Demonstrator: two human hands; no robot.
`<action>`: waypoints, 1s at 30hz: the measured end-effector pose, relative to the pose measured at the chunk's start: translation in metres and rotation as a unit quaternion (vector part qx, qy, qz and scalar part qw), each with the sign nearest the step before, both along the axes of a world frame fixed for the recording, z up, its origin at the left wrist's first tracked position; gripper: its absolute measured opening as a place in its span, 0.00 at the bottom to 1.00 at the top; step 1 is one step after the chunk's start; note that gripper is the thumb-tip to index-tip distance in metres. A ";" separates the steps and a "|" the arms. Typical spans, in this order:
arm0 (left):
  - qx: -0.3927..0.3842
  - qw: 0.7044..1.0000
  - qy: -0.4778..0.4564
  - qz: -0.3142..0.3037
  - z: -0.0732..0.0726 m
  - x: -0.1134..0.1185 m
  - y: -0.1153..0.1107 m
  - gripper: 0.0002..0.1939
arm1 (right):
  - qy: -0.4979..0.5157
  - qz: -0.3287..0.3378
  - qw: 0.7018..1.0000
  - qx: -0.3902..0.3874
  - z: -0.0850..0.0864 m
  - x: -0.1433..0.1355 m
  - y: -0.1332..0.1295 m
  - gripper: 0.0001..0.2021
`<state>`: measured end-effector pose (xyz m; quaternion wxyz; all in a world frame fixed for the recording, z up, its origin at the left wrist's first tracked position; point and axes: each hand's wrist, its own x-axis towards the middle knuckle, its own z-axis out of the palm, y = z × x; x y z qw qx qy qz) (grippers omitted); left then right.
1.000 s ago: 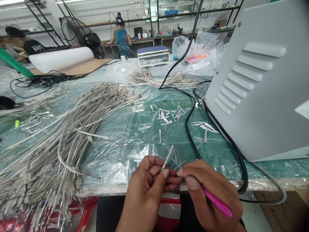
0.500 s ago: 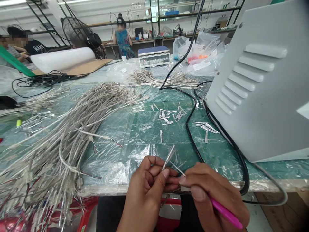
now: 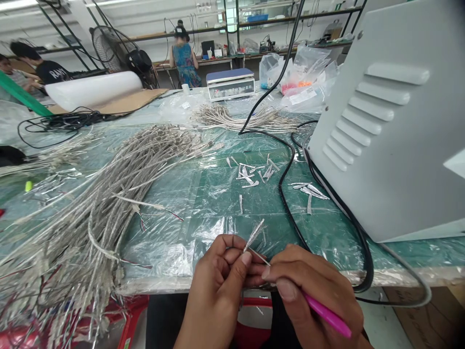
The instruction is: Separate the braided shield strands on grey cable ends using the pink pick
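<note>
Between thumb and fingers, my left hand point(image 3: 223, 281) pinches a cable end point(image 3: 255, 232) with a silvery braided shield pointing up and away. My right hand point(image 3: 312, 286) is closed round a pink-handled pick point(image 3: 329, 315), held like a pen. Its thin metal shaft reaches left, and the tip meets the braid just above my left thumb. Both hands are over the table's front edge. To their left lies a large heap of braided cables point(image 3: 145, 165), some with thin coloured wires bared at the ends. Small foil strips point(image 3: 249, 174) are scattered beyond my hands.
A grey vented machine housing point(image 3: 385, 145) stands at the right, with black cables point(image 3: 286, 208) running beside it. Farther back are another cable bundle point(image 3: 250, 118), a counting scale point(image 3: 230, 85) and plastic bags point(image 3: 305, 72). A person point(image 3: 185, 60) is at the back bench; others sit at far left.
My right hand has shifted slightly left, bringing the pick's tip from beside the braid onto it. My left hand keeps its pinch on the cable.
</note>
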<state>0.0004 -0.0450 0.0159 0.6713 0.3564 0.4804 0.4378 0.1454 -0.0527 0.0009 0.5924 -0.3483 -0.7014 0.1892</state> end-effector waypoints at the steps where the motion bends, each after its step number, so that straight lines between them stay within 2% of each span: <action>1: 0.001 1.000 -0.001 0.005 0.000 0.001 0.000 0.07 | 0.001 0.000 1.000 0.001 0.000 0.000 0.000 0.10; 9: 0.000 1.000 0.000 -0.007 0.001 0.001 0.001 0.06 | 0.003 0.004 1.000 -0.002 -0.002 0.002 -0.004 0.10; 30: -0.017 1.000 -0.003 0.006 0.005 0.003 0.001 0.10 | -0.006 -0.012 1.000 -0.005 -0.003 0.002 -0.005 0.10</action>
